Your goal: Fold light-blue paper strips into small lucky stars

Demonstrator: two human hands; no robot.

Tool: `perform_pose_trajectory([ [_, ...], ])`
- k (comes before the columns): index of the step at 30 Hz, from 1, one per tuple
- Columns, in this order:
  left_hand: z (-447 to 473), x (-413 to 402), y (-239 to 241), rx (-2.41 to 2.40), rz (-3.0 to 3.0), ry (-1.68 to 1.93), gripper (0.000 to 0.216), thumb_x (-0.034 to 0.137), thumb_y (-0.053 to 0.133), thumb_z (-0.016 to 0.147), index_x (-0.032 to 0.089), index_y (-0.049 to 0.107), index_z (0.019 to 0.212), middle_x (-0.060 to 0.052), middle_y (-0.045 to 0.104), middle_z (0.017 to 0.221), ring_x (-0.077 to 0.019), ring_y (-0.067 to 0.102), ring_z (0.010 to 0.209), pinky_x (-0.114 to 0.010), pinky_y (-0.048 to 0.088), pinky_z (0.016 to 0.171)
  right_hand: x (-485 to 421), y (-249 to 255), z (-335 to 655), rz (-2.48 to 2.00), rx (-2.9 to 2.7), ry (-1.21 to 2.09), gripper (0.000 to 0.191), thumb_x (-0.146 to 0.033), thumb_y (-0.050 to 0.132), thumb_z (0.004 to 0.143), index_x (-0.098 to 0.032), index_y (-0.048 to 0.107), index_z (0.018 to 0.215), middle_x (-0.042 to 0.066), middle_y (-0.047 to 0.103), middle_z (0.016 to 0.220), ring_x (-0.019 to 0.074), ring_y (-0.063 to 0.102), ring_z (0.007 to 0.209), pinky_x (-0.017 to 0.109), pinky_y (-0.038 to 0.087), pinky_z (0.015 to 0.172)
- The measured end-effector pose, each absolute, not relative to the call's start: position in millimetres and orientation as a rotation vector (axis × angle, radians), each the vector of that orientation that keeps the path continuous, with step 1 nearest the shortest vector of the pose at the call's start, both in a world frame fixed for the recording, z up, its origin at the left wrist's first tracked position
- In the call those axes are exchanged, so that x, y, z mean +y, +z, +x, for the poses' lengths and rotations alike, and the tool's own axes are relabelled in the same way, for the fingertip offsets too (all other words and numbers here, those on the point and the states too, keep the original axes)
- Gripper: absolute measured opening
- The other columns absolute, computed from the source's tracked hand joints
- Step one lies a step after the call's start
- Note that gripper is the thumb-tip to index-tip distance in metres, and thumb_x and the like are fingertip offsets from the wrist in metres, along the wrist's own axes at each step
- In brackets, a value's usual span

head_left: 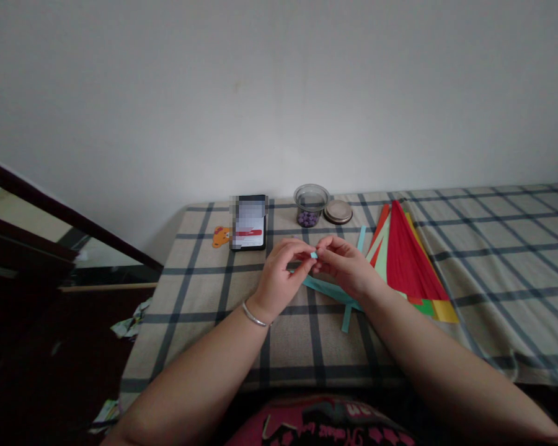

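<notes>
My left hand [283, 272] and my right hand [344, 263] meet above the checked cloth, fingers pinched together on a small light-blue folded paper piece [314, 254]. A silver bangle [253, 316] sits on my left wrist. Several light-blue paper strips [328, 290] lie on the cloth under my hands. Behind them stands an open clear jar [310, 204] with small purple pieces inside, its lid [338, 212] beside it.
A fan of red, green, yellow and orange paper strips [407, 257] lies right of my hands. A phone [250, 222] leans near the wall with an orange tag [221, 236] beside it. The checked cloth [493, 260] ends at left, with a dark floor and paper scraps [130, 325] below.
</notes>
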State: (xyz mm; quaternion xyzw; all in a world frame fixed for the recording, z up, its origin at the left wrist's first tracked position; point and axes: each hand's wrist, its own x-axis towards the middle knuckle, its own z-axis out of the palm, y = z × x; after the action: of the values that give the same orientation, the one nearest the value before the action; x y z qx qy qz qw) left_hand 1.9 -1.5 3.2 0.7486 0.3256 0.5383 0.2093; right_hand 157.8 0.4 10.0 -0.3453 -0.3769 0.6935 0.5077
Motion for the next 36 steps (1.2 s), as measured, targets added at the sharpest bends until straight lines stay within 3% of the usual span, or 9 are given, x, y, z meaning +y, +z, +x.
perform_pose_trajectory([
  [4, 1.7, -2.8, 3.3, 0.927, 2.058, 1.435, 0.019, 0.017, 0.06, 0.085, 0.019, 0.061, 0.104, -0.005, 0.063, 0.1, -0.0147, 0.062, 0.089, -0.028, 0.056, 0.076, 0.3, 9.4, 158.6, -0.863, -0.983, 1.621, 0.029, -0.039, 0.083, 0.062, -0.019, 0.064, 0.069, -0.004, 0.063, 0.061, 0.0077, 0.058, 0.055, 0.022, 0.049, 0.059],
  [15, 2.6, -1.1, 0.6, 0.971, 2.014, 1.471, 0.014, 0.017, 0.062, 0.084, 0.019, 0.062, 0.098, -0.004, 0.064, 0.095, -0.0134, 0.063, 0.083, -0.027, 0.056, 0.075, -1.5, 10.7, 157.3, -0.885, -1.016, 1.567, 0.032, -0.042, 0.083, 0.06, -0.02, 0.064, 0.073, -0.004, 0.064, 0.066, 0.0089, 0.058, 0.058, 0.024, 0.051, 0.059],
  [23, 2.0, -1.4, -2.0, 1.013, 2.001, 1.451, 0.014, 0.016, 0.061, 0.084, 0.019, 0.063, 0.097, -0.005, 0.065, 0.094, -0.0138, 0.063, 0.083, -0.027, 0.056, 0.076, -2.7, 6.8, 156.7, -0.904, -1.174, 1.399, 0.027, -0.04, 0.078, 0.069, -0.02, 0.06, 0.076, -0.003, 0.061, 0.066, 0.0094, 0.055, 0.057, 0.024, 0.049, 0.056],
  [36, 5.1, 0.4, -5.5, 0.941, 1.74, 1.425, 0.016, 0.025, 0.064, 0.083, 0.017, 0.062, 0.096, -0.006, 0.066, 0.096, -0.013, 0.065, 0.08, -0.025, 0.058, 0.072, -2.2, 8.7, 156.5, -0.862, -1.064, 1.517, 0.032, -0.042, 0.082, 0.062, -0.021, 0.06, 0.074, -0.003, 0.064, 0.069, 0.0107, 0.06, 0.06, 0.028, 0.052, 0.063],
])
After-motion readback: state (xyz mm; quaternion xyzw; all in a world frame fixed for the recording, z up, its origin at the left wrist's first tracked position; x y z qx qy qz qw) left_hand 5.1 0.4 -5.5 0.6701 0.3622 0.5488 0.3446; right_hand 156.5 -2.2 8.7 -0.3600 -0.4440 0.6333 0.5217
